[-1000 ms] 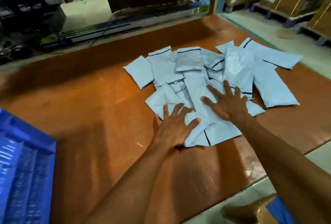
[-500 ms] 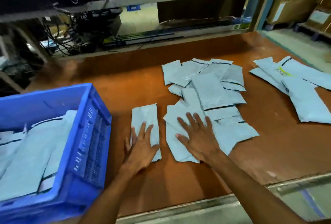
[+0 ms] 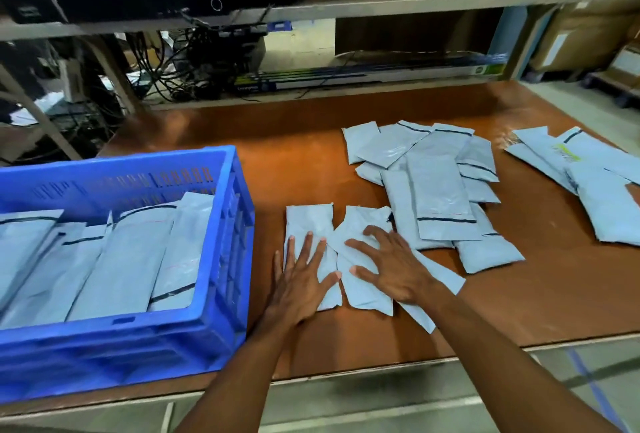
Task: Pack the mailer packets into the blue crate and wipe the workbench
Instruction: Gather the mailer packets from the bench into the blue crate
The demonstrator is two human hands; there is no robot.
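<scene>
While both hands press flat: left hand (image 3: 301,280) lies with straight, spread fingers on one mailer packet (image 3: 306,221); right hand (image 3: 391,270) likewise on the neighbouring packet (image 3: 363,224); neither grips.
Crate: blue crate (image 3: 221,325) sits on the tabletop (image 3: 294,155) just left of the hands, part-filled with leaning packets.
Unpacked: loose pile (image 3: 436,190) beyond the right hand.
Doing it well: probably square the two together, pinch both, slot them beside those inside.

Both forearms (image 3: 242,370) run bare to the left hand (image 3: 301,280) and right hand (image 3: 394,270) (short nails on the fingers (image 3: 305,252)).
</scene>
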